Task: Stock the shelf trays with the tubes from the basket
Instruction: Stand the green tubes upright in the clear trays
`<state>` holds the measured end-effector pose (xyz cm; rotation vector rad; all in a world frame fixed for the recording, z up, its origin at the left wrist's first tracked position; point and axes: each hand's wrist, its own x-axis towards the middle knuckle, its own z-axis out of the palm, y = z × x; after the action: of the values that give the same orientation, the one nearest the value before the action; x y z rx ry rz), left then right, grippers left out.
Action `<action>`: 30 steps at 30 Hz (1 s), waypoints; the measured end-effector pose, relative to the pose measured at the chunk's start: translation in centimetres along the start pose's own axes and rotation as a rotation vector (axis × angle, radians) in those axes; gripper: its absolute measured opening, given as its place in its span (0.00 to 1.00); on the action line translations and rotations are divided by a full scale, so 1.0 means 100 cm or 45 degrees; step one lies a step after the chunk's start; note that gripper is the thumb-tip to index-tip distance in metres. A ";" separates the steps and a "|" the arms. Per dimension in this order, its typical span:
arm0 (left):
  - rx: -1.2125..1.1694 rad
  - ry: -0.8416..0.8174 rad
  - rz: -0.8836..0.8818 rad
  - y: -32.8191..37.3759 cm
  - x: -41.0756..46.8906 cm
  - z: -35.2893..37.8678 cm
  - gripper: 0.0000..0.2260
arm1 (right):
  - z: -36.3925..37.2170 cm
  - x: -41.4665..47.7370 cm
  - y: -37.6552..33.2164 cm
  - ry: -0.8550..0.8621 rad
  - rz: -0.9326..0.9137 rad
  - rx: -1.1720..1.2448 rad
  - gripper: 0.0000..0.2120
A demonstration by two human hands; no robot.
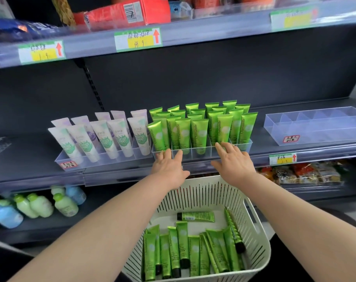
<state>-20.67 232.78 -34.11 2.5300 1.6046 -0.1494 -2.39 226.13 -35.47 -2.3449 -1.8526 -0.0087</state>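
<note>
A clear divided tray on the middle shelf holds several upright green tubes. My left hand lies with straight fingers against the tray's front left wall. My right hand touches the front right wall, its fingertips at the foot of a green tube. Neither hand holds anything. Below them a white slotted basket contains several more green tubes lying flat, caps mostly toward me.
To the left stands a clear tray of white tubes with green and purple prints. An empty divided clear tray sits on the right of the same shelf. Bottles fill the lower shelf left, snack packs lower right. The upper shelf edge overhangs.
</note>
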 end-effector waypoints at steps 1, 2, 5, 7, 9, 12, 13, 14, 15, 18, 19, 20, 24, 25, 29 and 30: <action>0.013 0.002 -0.006 0.001 0.000 0.001 0.34 | 0.001 0.000 0.001 -0.003 -0.002 0.002 0.30; 0.024 0.004 -0.009 0.002 0.000 0.002 0.35 | 0.002 0.000 0.001 -0.004 -0.004 0.002 0.31; 0.032 0.011 -0.015 0.005 -0.001 0.002 0.36 | 0.004 0.001 0.002 0.004 -0.005 0.004 0.31; 0.019 0.018 -0.026 0.007 -0.001 0.002 0.36 | 0.005 0.001 0.002 0.015 0.002 0.012 0.31; 0.023 0.020 -0.037 0.008 0.001 0.003 0.36 | 0.007 0.002 0.001 0.033 0.008 0.019 0.30; 0.034 0.017 -0.057 0.011 0.003 0.004 0.37 | 0.009 0.002 0.001 0.053 0.008 0.022 0.30; 0.042 0.014 -0.061 0.012 0.004 0.005 0.38 | 0.009 0.003 0.001 0.055 0.006 0.020 0.30; 0.047 0.013 -0.063 0.013 0.004 0.005 0.38 | 0.009 0.004 0.001 0.056 0.004 0.013 0.30; 0.049 0.011 -0.063 0.013 0.005 0.005 0.38 | 0.009 0.005 0.001 0.054 -0.001 0.005 0.30; 0.057 0.008 -0.053 0.012 0.008 0.006 0.38 | 0.009 0.008 0.002 0.039 -0.014 -0.015 0.30; 0.061 0.009 -0.050 0.011 0.010 0.005 0.38 | 0.009 0.009 0.002 0.037 -0.014 -0.016 0.30; 0.061 0.010 -0.048 0.011 0.011 0.004 0.38 | 0.009 0.010 0.002 0.034 -0.014 -0.016 0.30; 0.040 0.008 -0.058 0.010 0.019 0.001 0.38 | 0.008 0.017 0.002 0.020 -0.007 -0.008 0.31; 0.033 0.005 -0.063 0.010 0.022 0.000 0.38 | 0.007 0.019 0.003 0.016 -0.004 -0.005 0.31; 0.028 0.012 -0.062 0.009 0.032 -0.004 0.38 | 0.006 0.032 0.004 -0.003 -0.001 0.003 0.31; 0.029 0.018 -0.057 0.009 0.035 -0.005 0.38 | 0.006 0.035 0.005 -0.010 0.002 0.004 0.31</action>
<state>-18.40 235.60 -34.14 2.5183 1.6746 -0.1558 -1.17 229.50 -35.77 -2.3473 -1.8531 0.0037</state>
